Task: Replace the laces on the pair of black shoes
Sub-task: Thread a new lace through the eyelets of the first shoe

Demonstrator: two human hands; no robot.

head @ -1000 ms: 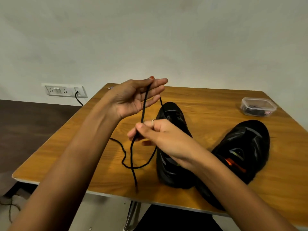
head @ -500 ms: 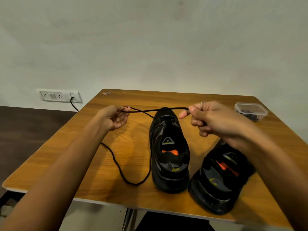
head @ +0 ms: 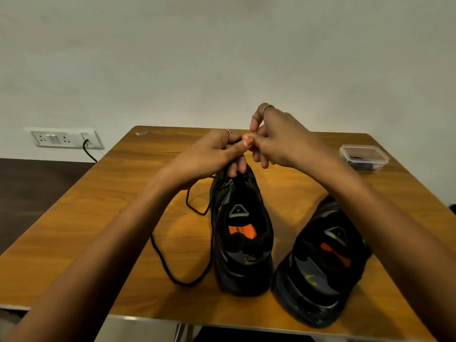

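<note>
Left hand (head: pixel 212 154): fingers curled, gripping black lace (head: pixel 182 262) above left shoe (head: pixel 243 233) toe; slack loops on table (head: pixel 74 218) beside it. Right hand (head: pixel 283 141): fingertips meet left thumb, apparently pinching lace; contact obscured. Right shoe (head: pixel 320 272) alongside.

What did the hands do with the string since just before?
The left hand and right hand, held wide apart with the black lace stretched between them, came together above the left shoe's toe, fingers still on the lace. Both shoes, the right shoe and the plastic box stayed put.
</note>
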